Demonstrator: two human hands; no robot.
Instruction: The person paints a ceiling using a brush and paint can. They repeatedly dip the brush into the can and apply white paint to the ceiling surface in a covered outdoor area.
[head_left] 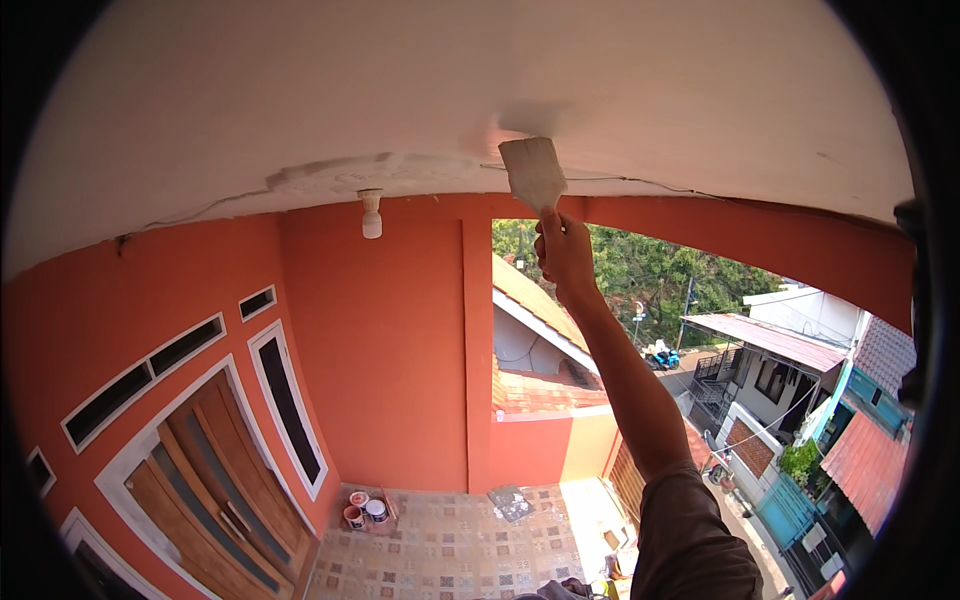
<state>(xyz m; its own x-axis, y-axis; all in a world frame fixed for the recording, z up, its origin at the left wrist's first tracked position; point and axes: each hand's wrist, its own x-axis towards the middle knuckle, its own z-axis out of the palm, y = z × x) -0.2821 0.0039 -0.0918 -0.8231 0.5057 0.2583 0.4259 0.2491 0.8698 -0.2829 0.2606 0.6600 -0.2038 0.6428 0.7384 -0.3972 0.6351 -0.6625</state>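
Note:
My right hand (566, 250) is raised overhead, its fingers wrapped round the handle of a putty knife (534, 172). The broad, flat blade looks smeared whitish and points up at the white ceiling (330, 90). A darker grey patch (535, 116) shows on the ceiling just beyond the blade's edge; whether the blade touches there I cannot tell. Behind the blade a thin cable (640, 181) runs along the ceiling. Farther left, a rough grey smear (335, 172) marks the ceiling near the bulb. My left hand is out of view.
A light bulb (371, 215) hangs from the ceiling near the orange wall (375, 340). Paint buckets (376, 510) stand on the tiled floor (440, 550) below, with a grey-stained sheet (511, 503) nearby. Wooden doors (215, 480) are at left. Past the low wall (540, 447) lie a street and houses.

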